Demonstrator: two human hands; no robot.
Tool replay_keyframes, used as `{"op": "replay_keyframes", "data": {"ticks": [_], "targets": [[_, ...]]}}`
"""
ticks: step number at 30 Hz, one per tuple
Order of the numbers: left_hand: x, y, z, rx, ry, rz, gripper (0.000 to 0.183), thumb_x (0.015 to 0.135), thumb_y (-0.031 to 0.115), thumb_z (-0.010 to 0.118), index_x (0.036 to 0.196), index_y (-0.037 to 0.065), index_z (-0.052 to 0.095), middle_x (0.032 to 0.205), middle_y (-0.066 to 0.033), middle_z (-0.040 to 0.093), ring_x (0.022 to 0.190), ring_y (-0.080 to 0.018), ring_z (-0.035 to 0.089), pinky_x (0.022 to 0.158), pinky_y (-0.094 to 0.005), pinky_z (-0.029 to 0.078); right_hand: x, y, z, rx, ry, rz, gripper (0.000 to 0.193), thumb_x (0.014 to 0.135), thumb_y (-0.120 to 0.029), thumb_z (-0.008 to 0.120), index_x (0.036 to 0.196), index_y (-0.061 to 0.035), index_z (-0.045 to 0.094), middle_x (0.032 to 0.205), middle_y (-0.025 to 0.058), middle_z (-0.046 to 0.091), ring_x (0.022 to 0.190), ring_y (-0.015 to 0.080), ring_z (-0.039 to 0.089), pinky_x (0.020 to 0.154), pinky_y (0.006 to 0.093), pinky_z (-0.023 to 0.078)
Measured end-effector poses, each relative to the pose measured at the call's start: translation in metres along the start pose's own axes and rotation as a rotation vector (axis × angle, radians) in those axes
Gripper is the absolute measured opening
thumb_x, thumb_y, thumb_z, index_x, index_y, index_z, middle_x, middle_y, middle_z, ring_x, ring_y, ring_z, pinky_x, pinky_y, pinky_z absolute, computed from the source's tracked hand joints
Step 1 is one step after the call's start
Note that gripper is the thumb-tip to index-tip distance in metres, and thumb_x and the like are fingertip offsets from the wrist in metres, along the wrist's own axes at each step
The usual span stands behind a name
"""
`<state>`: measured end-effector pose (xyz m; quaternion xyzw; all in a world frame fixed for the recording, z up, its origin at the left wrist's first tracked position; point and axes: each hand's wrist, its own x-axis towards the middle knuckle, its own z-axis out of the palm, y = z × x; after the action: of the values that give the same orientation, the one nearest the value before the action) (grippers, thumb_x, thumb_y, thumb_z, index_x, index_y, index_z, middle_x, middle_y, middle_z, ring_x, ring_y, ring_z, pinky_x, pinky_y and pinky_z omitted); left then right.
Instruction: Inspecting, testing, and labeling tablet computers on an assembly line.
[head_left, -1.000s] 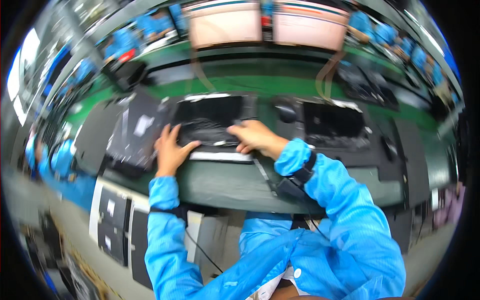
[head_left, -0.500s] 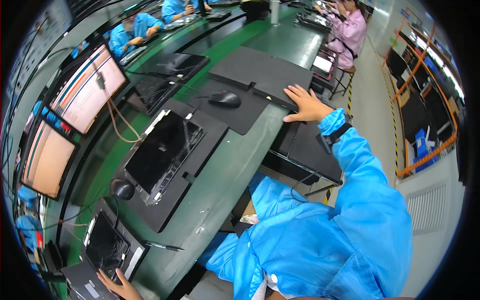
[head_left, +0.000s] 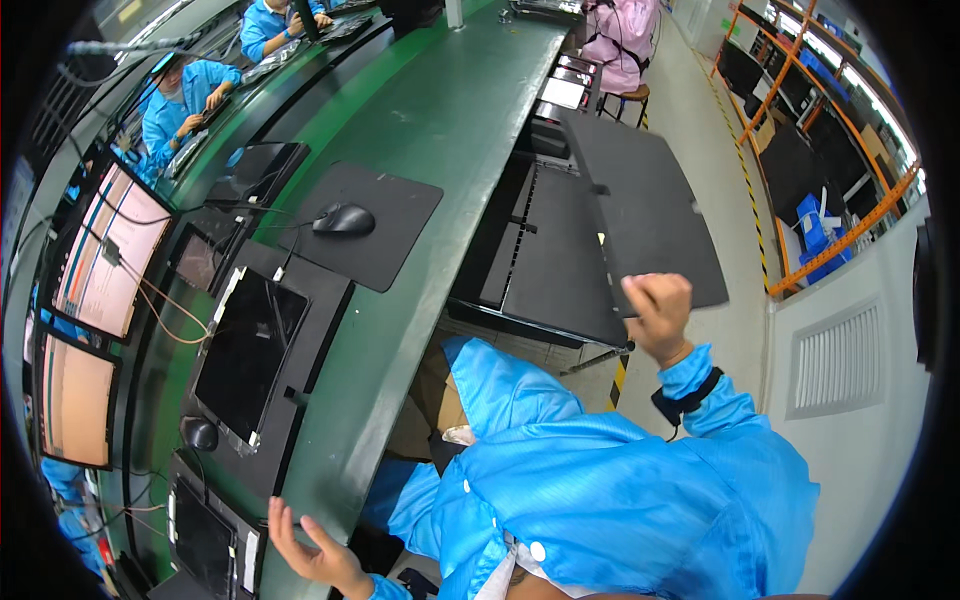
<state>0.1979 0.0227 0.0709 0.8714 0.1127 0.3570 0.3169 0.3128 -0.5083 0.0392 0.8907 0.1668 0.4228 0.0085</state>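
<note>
My right hand (head_left: 660,312) is closed on the near edge of a flat black board (head_left: 655,205), which is tilted beyond the bench's right edge. Beneath and left of it, a low stand holds more black boards (head_left: 555,265). Near the bench's front edge my left hand (head_left: 315,552) hovers with fingers spread and nothing in them. Closest to that hand is a dark display panel (head_left: 203,540) on a black base at lower left. Farther up the bench, a larger display panel (head_left: 250,345) rests on a black board (head_left: 285,408).
A black mouse (head_left: 345,219) sits on a black mat (head_left: 410,212); a second mouse (head_left: 199,433) is lower left. Two lit monitors (head_left: 112,250) stand at left with cables. Orange racking (head_left: 845,235) lines the right side. People in blue and pink sit farther off.
My right hand has taken the black board off the bench and swung it right, over the stand, uncovering the mat. My left hand has left the lower display panel and moved right.
</note>
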Motion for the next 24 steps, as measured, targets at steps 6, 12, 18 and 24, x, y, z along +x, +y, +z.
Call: {"op": "replay_keyframes", "data": {"ticks": [6,12,18,24], "targets": [[-0.002,0.018,0.021,-0.060,-0.145,0.050,0.022,0.091,-0.002,0.063,0.112,-0.005,0.065,0.123,-0.0206,0.066,0.122,-0.0390,0.061,0.108,-0.0474,0.045,-0.013,-0.070,0.062,0.115,-0.288,0.149,0.063,0.068,-0.008,0.077,0.129,-0.0064,0.065,0.126,0.0109,0.064,0.117,0.0310,0.060,0.104,0.0516,0.045],[-0.008,0.009,0.033,-0.001,-0.064,0.088,0.013,0.090,-0.004,0.064,0.103,-0.004,0.067,0.102,-0.0184,0.069,0.095,-0.0320,0.066,0.086,-0.0400,0.050,0.125,-0.093,0.097,0.662,-0.076,0.053,0.033,0.080,-0.016,0.081,0.109,-0.0037,0.071,0.114,0.0152,0.066,0.104,0.0358,0.065,0.088,0.0441,0.054],[-0.025,0.001,0.056,0.163,-0.015,0.153,0.014,0.089,0.004,0.072,0.077,0.003,0.064,0.064,-0.0146,0.054,0.056,-0.0334,0.050,0.052,-0.0441,0.038,0.339,-0.109,0.241,1.012,-0.545,-0.092,0.080,0.093,-0.071,0.055,0.147,-0.0120,0.056,0.137,0.0189,0.060,0.128,0.0365,0.054,0.109,0.0445,0.042],[0.008,0.008,0.085,0.143,0.033,0.187,0.017,0.082,0.000,0.074,0.068,0.000,0.065,0.057,-0.0162,0.053,0.047,-0.0306,0.048,0.044,-0.0418,0.036,0.463,-0.195,0.396,0.740,-0.735,0.246,0.097,0.090,-0.078,0.049,0.143,0.0040,0.051,0.140,0.0256,0.056,0.132,0.0406,0.052,0.110,0.0485,0.043]]}}
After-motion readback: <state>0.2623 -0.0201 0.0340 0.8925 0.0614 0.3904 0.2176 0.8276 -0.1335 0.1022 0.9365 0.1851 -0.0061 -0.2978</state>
